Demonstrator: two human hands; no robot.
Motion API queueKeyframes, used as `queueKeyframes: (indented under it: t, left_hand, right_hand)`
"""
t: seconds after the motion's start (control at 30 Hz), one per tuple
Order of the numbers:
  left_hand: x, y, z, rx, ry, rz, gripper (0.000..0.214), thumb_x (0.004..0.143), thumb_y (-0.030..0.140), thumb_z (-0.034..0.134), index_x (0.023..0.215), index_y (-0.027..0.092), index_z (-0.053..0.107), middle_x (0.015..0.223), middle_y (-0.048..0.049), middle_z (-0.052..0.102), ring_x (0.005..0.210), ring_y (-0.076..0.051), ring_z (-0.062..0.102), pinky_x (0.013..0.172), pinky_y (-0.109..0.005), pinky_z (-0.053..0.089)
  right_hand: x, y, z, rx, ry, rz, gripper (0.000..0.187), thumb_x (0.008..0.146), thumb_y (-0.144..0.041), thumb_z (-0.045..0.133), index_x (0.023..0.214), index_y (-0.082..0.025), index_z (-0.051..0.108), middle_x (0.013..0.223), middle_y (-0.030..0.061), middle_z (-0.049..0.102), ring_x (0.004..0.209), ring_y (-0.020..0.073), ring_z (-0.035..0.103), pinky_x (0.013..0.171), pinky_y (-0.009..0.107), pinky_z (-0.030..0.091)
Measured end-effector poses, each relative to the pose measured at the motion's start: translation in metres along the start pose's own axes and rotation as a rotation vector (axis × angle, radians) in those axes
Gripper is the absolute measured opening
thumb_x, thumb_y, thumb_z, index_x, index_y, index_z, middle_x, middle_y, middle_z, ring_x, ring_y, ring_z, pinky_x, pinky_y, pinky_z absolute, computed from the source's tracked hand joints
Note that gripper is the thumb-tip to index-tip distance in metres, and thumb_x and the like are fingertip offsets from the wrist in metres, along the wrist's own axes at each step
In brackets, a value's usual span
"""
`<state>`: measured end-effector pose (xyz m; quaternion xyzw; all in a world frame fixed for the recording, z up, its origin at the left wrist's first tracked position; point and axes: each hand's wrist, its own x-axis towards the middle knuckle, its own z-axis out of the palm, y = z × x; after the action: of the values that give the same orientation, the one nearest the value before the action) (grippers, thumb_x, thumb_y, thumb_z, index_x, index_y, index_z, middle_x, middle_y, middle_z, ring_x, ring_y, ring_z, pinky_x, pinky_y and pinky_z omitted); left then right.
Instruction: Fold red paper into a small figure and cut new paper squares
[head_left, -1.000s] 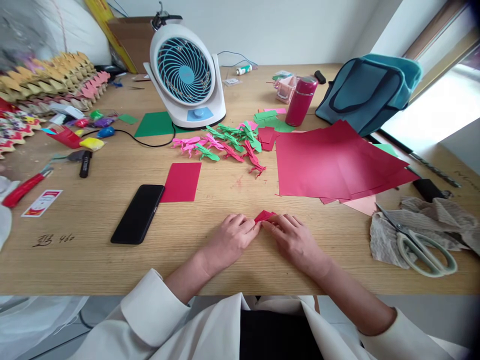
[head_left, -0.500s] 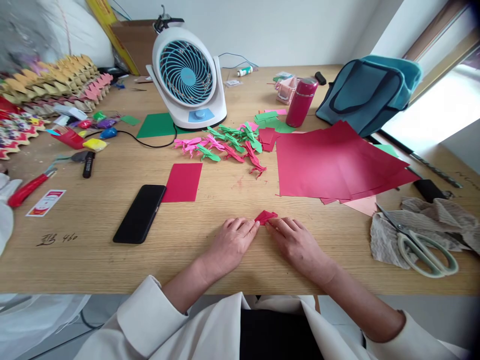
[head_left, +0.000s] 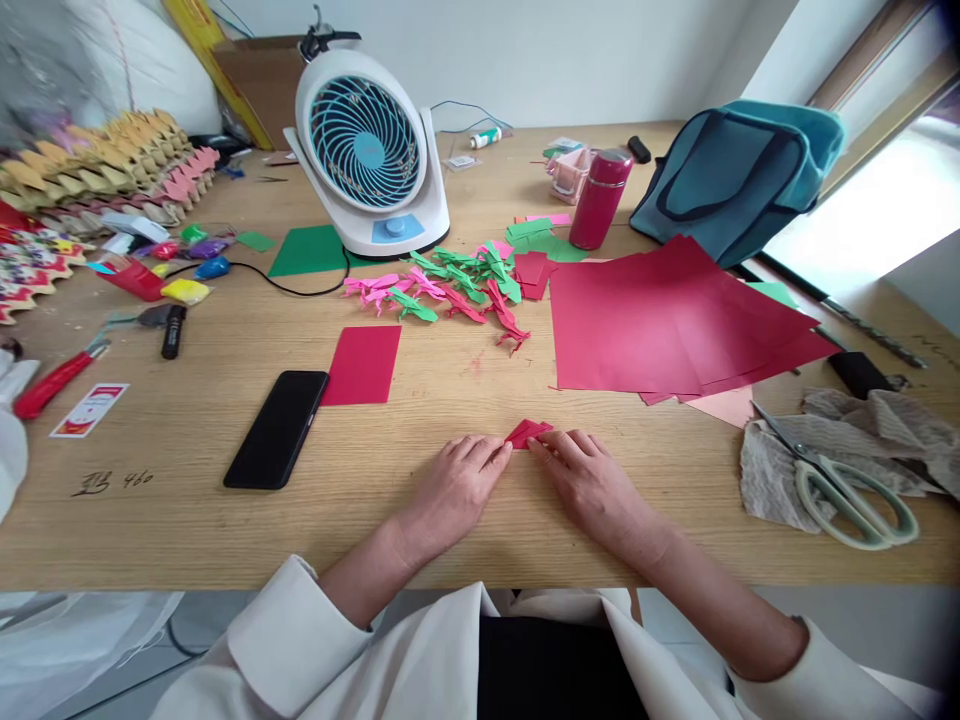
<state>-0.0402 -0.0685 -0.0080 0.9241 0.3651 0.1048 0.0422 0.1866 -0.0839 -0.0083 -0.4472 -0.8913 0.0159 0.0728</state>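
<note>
A small folded piece of red paper (head_left: 528, 432) lies on the wooden table (head_left: 420, 490) in front of me. My left hand (head_left: 456, 484) rests beside it, fingertips pressed against its left edge. My right hand (head_left: 589, 482) holds its right side, fingers curled and pinching the paper down. Both hands lie low on the table, touching the same piece.
A black phone (head_left: 276, 428) and a red rectangle (head_left: 364, 364) lie to the left. Folded pink, green and red paper figures (head_left: 450, 285) sit behind, by a white fan (head_left: 367, 150). Red sheets (head_left: 667, 325), scissors (head_left: 840, 485) on a cloth, a red bottle (head_left: 598, 198) and a blue bag (head_left: 739, 175) are to the right.
Both hands stay on the folded red paper with only slight finger shifts. The view has drifted a little; nothing else on the table has moved.
</note>
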Motion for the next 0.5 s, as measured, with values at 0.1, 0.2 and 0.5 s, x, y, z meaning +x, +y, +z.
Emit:
queueKeyframes:
  t: [0.1, 0.2, 0.5]
  left_hand:
    - [-0.0013, -0.0006, -0.0007, -0.004, -0.002, -0.026, 0.040, 0.093, 0.012, 0.048, 0.132, 0.015, 0.053, 0.129, -0.0119, 0.060, 0.112, -0.026, 0.055, 0.094, -0.042, 0.048]
    - [-0.0039, -0.0021, -0.0019, -0.019, 0.009, -0.011, 0.040, 0.093, 0.014, 0.048, 0.133, 0.015, 0.053, 0.131, -0.0116, 0.059, 0.115, -0.026, 0.055, 0.096, -0.044, 0.048]
    - [-0.0078, -0.0031, 0.0002, -0.028, 0.063, 0.038, 0.039, 0.094, 0.013, 0.044, 0.133, 0.009, 0.050, 0.133, -0.0144, 0.058, 0.121, -0.025, 0.052, 0.104, -0.043, 0.045]
  right_hand:
    - [-0.0014, -0.0011, -0.0031, -0.022, -0.006, 0.008, 0.038, 0.093, -0.012, 0.047, 0.131, -0.013, 0.053, 0.119, 0.0131, 0.059, 0.095, 0.0266, 0.051, 0.081, 0.039, 0.044]
    - [-0.0040, -0.0024, -0.0068, 0.002, 0.000, 0.027, 0.038, 0.096, -0.023, 0.048, 0.132, -0.014, 0.052, 0.122, 0.0130, 0.059, 0.097, 0.0266, 0.052, 0.082, 0.040, 0.043]
    - [-0.0042, -0.0071, -0.0074, 0.001, -0.010, 0.054, 0.041, 0.096, -0.029, 0.052, 0.132, -0.010, 0.052, 0.123, 0.0139, 0.059, 0.100, 0.0274, 0.052, 0.083, 0.041, 0.043]
